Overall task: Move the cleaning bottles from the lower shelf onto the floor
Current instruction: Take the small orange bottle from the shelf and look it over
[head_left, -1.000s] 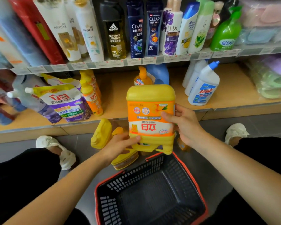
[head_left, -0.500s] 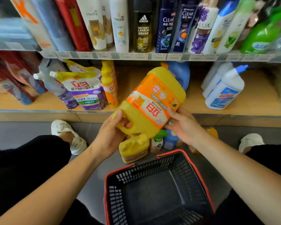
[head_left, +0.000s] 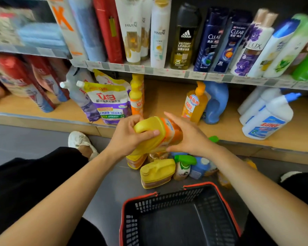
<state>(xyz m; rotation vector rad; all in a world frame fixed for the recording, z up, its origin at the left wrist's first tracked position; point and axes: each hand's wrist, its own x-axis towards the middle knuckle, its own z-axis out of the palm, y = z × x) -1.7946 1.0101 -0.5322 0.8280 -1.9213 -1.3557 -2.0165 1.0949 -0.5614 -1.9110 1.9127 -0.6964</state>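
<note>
A big yellow jug with an orange label (head_left: 160,134) is tilted on its side just above the floor, in front of the lower shelf (head_left: 167,96). My left hand (head_left: 128,137) grips its handle end. My right hand (head_left: 190,137) presses flat against its label side. Under it on the grey floor lie another yellow jug (head_left: 156,173), a green-capped spray bottle (head_left: 183,166) and a blue bottle (head_left: 199,167). On the lower shelf stand an orange pump bottle (head_left: 194,103), a blue jug (head_left: 217,103), a slim orange bottle (head_left: 136,98), refill pouches (head_left: 107,103) and white bottles with blue caps (head_left: 267,118).
A black shopping basket with a red rim (head_left: 178,219) stands on the floor between my knees. The upper shelf (head_left: 167,70) carries shampoo bottles. My white shoes (head_left: 80,141) rest on the floor near the shelf base.
The yellow jug has come down from in front of the shelf, turned from upright onto its side, and now hangs low over the bottles on the floor. Both hands kept hold of it.
</note>
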